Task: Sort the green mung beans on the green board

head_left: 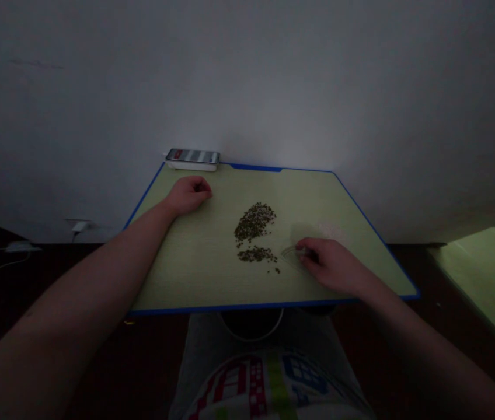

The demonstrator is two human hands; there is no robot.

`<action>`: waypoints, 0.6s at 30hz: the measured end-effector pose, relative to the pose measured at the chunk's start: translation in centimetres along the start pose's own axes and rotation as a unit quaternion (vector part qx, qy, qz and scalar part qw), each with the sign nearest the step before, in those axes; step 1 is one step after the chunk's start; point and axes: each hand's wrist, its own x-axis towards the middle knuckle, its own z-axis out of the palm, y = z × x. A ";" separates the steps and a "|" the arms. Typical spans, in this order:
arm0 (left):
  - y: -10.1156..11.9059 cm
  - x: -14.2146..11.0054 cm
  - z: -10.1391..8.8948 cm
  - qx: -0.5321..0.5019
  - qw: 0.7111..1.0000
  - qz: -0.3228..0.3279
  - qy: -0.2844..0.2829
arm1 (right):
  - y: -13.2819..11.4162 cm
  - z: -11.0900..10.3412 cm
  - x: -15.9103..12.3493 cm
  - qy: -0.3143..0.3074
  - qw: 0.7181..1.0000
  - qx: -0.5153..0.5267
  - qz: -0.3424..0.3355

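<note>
A pile of small dark green beans (254,223) lies in the middle of a pale green table (212,274) with a blue rim; a smaller clump (257,254) lies just in front of it. My right hand (333,267) rests on the table to the right of the beans, fingers curled around a small clear object (292,254), perhaps a cup or scoop, too faint to name. My left hand (189,193) lies on the far left of the table with its fingers curled under, holding nothing that I can see.
A phone (192,156) lies on a white block at the table's far left corner, against a white wall. A second pale green surface (484,274) stands at the right. Cables and a plug (79,226) lie on the dark floor at left.
</note>
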 end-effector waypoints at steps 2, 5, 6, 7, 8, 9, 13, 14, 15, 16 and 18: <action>0.1 -0.1 0.0 -0.003 1.000 -0.001 0.000 | -0.1 0.0 0.3 -0.003 1.000 -0.001 -0.006; 0.4 -0.2 -0.1 -0.003 1.000 -0.008 -0.002 | -0.2 0.1 0.5 -0.009 1.000 0.004 -0.013; 0.4 -0.2 -0.1 -0.002 1.000 -0.009 0.000 | -0.3 0.1 0.5 -0.012 1.000 0.006 -0.014; 0.5 -0.2 -0.1 0.000 1.000 -0.010 0.001 | -0.3 0.1 0.5 -0.014 1.000 0.009 -0.016; 0.5 -0.2 -0.1 0.002 1.000 -0.010 0.002 | -0.3 0.1 0.4 -0.015 1.000 0.013 -0.018; 0.5 -0.2 -0.1 0.003 1.000 -0.010 0.003 | -0.3 0.1 0.3 -0.017 1.000 0.015 -0.022; 0.3 -0.1 -0.1 0.009 1.000 -0.008 0.003 | -0.3 0.3 0.1 -0.018 0.999 0.019 -0.033; 0.2 0.0 -0.1 0.011 1.000 -0.005 0.004 | -0.3 0.3 0.1 -0.019 0.999 0.021 -0.033; 0.1 0.0 0.0 0.012 1.000 -0.002 0.003 | -0.4 0.3 0.0 -0.020 0.999 0.023 -0.032; 0.0 0.1 0.0 0.012 1.000 0.001 0.002 | -0.5 0.3 0.0 -0.022 0.999 0.026 -0.030; -0.2 0.1 0.0 0.005 1.000 0.002 -0.003 | -0.7 0.2 0.0 -0.026 0.999 0.030 -0.027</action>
